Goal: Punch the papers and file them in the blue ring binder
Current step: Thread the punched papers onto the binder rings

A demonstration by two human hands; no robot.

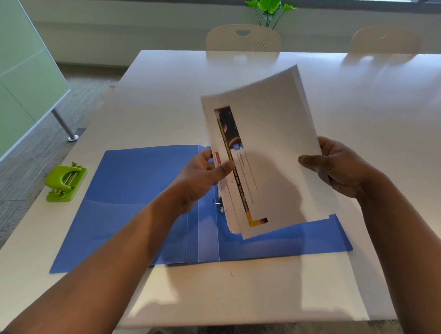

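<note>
A stack of white papers (271,149) with a dark printed strip along its left side is held tilted above the open blue ring binder (130,201). My left hand (202,175) pinches the stack's left edge with thumb on top. My right hand (340,166) grips the stack's right edge. The binder lies flat on the table, and a metal ring (217,201) shows by the spine just left of the stack's lower edge. The other ring is hidden behind my left hand and the papers.
A green hole punch (64,182) sits near the table's left edge, left of the binder. A small paper dot (232,273) lies on the white table (220,293) in front of the binder. Two white chairs (243,39) stand at the far side.
</note>
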